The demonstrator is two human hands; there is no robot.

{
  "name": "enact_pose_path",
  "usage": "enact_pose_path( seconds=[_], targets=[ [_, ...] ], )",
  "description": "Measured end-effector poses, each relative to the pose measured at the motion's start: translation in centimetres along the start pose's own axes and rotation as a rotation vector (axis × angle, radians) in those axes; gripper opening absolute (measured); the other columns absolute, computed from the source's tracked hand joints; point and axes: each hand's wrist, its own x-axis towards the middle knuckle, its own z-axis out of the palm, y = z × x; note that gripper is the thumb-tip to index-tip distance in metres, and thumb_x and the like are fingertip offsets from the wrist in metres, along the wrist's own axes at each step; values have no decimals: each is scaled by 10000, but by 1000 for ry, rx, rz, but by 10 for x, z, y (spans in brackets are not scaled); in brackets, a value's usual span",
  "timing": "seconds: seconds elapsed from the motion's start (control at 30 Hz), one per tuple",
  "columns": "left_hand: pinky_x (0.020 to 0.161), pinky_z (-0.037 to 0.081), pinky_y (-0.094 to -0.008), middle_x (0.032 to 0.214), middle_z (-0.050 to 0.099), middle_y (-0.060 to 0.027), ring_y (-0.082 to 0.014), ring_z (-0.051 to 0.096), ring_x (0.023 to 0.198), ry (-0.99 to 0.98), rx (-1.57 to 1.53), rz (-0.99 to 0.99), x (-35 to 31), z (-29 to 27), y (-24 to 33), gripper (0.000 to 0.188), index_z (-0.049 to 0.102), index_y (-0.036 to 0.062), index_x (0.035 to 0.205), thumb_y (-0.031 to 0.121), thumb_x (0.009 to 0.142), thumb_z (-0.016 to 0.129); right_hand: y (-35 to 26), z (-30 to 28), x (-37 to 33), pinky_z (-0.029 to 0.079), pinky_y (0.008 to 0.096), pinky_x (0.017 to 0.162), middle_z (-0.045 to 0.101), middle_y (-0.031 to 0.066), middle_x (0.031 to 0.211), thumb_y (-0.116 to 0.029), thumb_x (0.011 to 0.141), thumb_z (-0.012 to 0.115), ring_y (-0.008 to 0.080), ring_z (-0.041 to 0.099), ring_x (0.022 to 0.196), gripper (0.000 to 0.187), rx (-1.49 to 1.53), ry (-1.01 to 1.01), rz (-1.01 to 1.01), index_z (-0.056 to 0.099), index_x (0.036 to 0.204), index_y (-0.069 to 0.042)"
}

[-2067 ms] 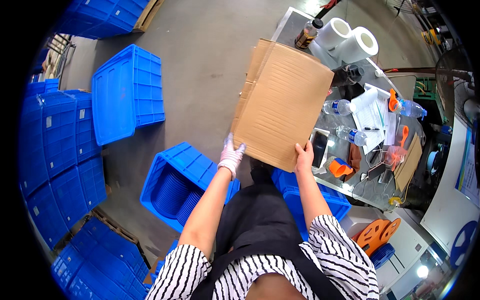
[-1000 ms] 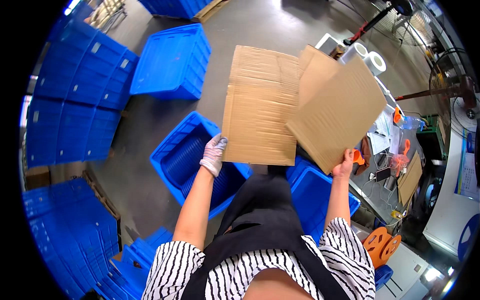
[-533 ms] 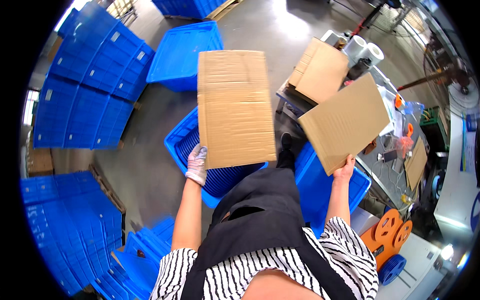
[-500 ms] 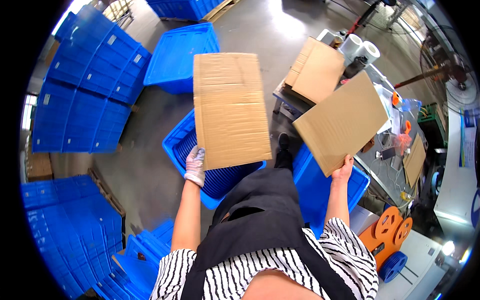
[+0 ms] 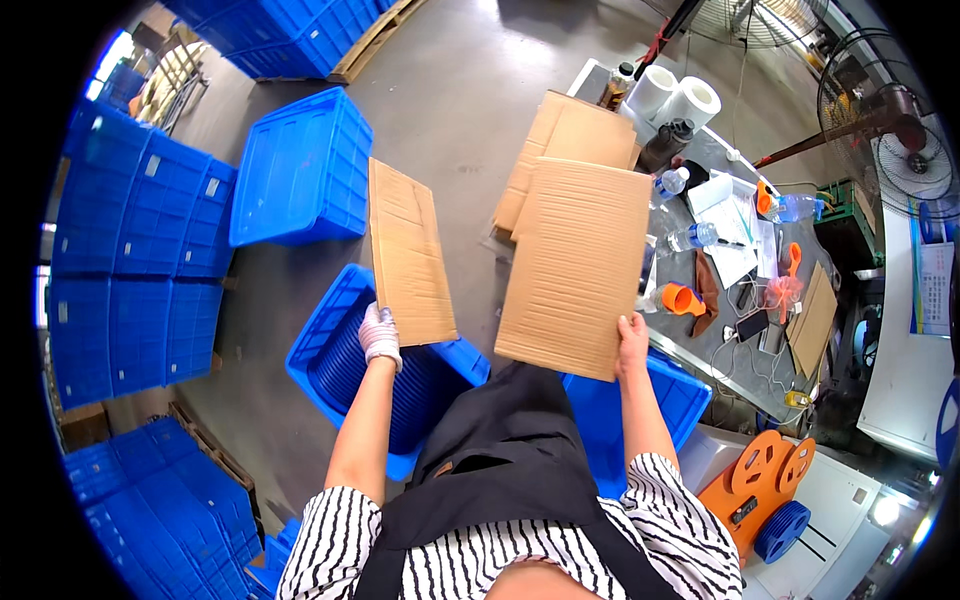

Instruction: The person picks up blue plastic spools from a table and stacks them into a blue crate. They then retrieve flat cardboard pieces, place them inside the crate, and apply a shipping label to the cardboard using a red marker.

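Note:
My left hand (image 5: pixel 379 335), in a pale glove, grips the lower left edge of a cardboard sheet (image 5: pixel 408 255), which is held tilted and looks narrow from here. Below that sheet is an open blue bin (image 5: pixel 330 375) holding dark blue ribbed contents. My bare right hand (image 5: pixel 631 345) pinches the lower right edge of a second cardboard sheet (image 5: pixel 577 265). Behind this sheet, more cardboard (image 5: pixel 580 130) lies on the corner of the worktable; the held sheet overlaps it in view. Another blue bin (image 5: pixel 678 395) stands under my right forearm.
Stacked blue crates (image 5: pixel 135 260) line the left, with more on a pallet (image 5: pixel 375 45) at the far side. A lidded blue bin (image 5: pixel 300 165) stands alone. The grey worktable (image 5: pixel 690 330) carries white rolls (image 5: pixel 690 100), bottles, papers and cables. A fan (image 5: pixel 910 150) stands at right.
The left sheet has turned more edge-on and shifted a little left. The right sheet has swung more upright and moved left. My view has turned, bringing more of the worktable into sight.

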Motion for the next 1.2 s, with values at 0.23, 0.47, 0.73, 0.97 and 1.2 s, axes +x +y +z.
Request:
enact_pose_path(
  seconds=[0.23, 0.47, 0.73, 0.97, 1.2],
  targets=[
    [863, 466, -440, 1183, 584, -248, -397, 576, 1046, -189, 160, 34, 101, 91, 67, 426, 456, 120, 1339, 270, 944, 514, 6, 57, 141, 456, 284, 847, 615, 54, 1014, -105, 933, 548, 137, 571, 930, 190, 110, -25, 104, 546, 1101, -17],
    [1112, 290, -393, 1516, 247, -191, -349, 298, 1370, -448, 272, 64, 98, 156, 137, 689, 266, 149, 1466, 400, 898, 564, 14, 60, 196, 457, 297, 841, 607, 39, 1006, -95, 942, 531, 141, 566, 907, 173, -65, 31, 134, 545, 1106, -41],
    [1115, 287, -366, 1486, 327, -164, -314, 319, 1366, -612, 198, 151, 103, 187, 175, 572, 403, 132, 1399, 325, 894, 586, -6, 70, 181, 453, 302, 870, 593, 45, 996, -53, 936, 509, 143, 561, 922, 139, 90, 60, 166, 505, 1076, -57],
    [1133, 251, -337, 1509, 276, -172, -309, 280, 1388, -589, 256, 225, 132, 230, 185, 645, 300, 93, 1453, 308, 908, 570, -22, 89, 196, 437, 289, 869, 569, 55, 1021, -73, 936, 511, 138, 540, 926, 149, 223, -14, 228, 493, 1078, -34],
    [1082, 304, -329, 1464, 371, -174, -280, 372, 1340, -662, -78, 27, 133, 244, 191, 668, 292, 71, 1460, 320, 915, 586, -10, 113, 206, 423, 299, 909, 558, 75, 1083, -93, 940, 508, 153, 531, 992, 210, -76, 22, 14, 471, 1136, -24]
  ],
)
